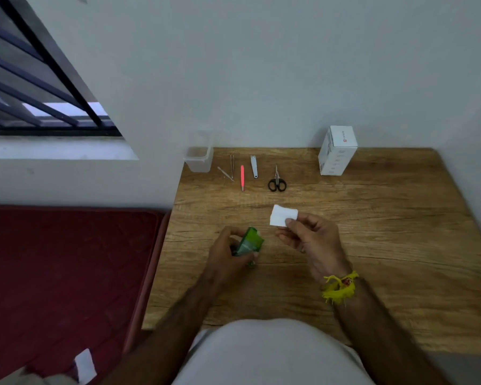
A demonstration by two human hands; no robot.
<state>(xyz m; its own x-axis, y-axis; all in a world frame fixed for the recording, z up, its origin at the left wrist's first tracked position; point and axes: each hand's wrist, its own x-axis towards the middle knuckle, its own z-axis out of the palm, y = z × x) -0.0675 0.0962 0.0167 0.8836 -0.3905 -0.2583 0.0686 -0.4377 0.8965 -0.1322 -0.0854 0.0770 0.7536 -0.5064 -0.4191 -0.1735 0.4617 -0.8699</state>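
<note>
Left hand (228, 251) grips small green translucent plastic packet (249, 243) just beside white square pad (283, 215) — right hand (311, 240) pinches pad by thumb and forefinger. Pad looks extracted; steel tools past it untouched — wiping likely pending.

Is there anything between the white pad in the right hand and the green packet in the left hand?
Nothing visible: only table surface shows between the white pad and the green packet. The scissors lie farther back.

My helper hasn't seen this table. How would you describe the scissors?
At the far edge of the wooden table, tools lie in a row between a clear container and a white box. The scissors are the rightmost tool, the only one with black loop handles.
</note>
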